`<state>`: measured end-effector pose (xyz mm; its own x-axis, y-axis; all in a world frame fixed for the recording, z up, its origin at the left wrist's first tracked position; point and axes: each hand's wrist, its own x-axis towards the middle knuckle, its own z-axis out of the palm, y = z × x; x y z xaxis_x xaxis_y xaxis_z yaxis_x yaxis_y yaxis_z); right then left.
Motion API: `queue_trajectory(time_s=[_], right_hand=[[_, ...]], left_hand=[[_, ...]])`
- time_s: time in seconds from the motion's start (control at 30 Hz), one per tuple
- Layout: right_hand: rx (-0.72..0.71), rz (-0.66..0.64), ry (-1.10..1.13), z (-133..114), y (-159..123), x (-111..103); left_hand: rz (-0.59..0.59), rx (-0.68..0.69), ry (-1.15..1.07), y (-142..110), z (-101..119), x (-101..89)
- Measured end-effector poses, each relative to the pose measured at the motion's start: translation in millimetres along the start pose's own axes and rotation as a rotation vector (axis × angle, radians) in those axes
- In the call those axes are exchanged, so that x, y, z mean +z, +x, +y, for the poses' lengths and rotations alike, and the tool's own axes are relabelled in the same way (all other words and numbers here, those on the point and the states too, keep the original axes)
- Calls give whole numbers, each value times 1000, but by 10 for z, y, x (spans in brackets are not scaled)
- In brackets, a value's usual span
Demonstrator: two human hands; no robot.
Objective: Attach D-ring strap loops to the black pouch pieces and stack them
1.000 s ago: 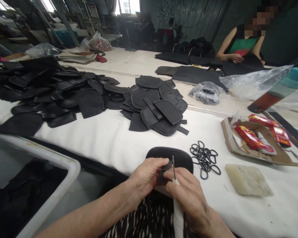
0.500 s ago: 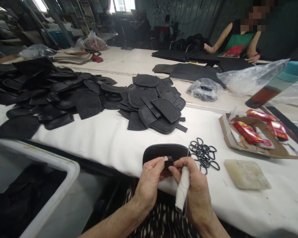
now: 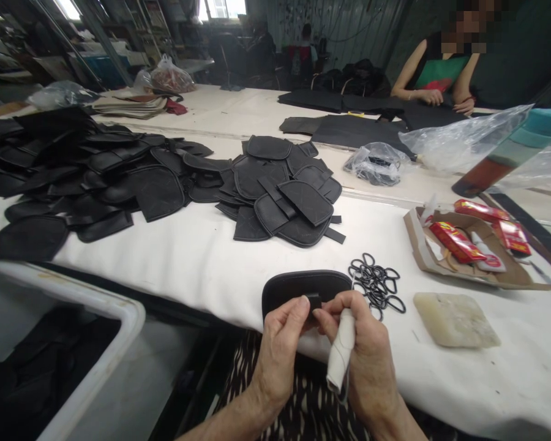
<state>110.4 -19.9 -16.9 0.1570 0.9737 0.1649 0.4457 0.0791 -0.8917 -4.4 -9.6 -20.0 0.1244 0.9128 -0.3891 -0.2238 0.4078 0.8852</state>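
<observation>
My left hand (image 3: pixel 280 349) and my right hand (image 3: pixel 365 355) meet at the near edge of the white table (image 3: pixel 197 257). Both pinch a small black strap tab (image 3: pixel 313 301) on a black leather piece (image 3: pixel 303 285) lying in front of me. Tucked in my right palm is a tool with a white wrapped handle (image 3: pixel 340 355), its tip hidden behind my fingers. A cluster of black rings (image 3: pixel 377 285) lies just right of the piece.
Piles of black leather pieces (image 3: pixel 96 171) (image 3: pixel 284 190) cover the table's left and middle. A pale block (image 3: pixel 457 320) and a cardboard tray with red packets (image 3: pixel 468 248) sit at right. A white bin (image 3: pixel 68 343) stands at lower left. Another person (image 3: pixel 441 73) works at the far table.
A second ago the tool's metal point stood upright above the strap. My right hand has since turned the tool down into the palm, and both hands pinch the strap tab.
</observation>
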Motion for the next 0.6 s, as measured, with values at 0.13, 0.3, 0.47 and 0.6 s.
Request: queue_trajectory(time_s=[0.13,0.3,0.47,0.6], right_hand=[[24,-12,13,-19,-7,-16],[26,-12,-6,-34,16,-26],[33,-27,-10,-35,-4,-26],[40,-43,-25,-45,-20,-21]], left_hand=[[-29,83,37,-17,2,8],[-2,56,63,-20,-2,15],[24,42,64,-26,-3,25],[47,21,8,-32,-24,24]])
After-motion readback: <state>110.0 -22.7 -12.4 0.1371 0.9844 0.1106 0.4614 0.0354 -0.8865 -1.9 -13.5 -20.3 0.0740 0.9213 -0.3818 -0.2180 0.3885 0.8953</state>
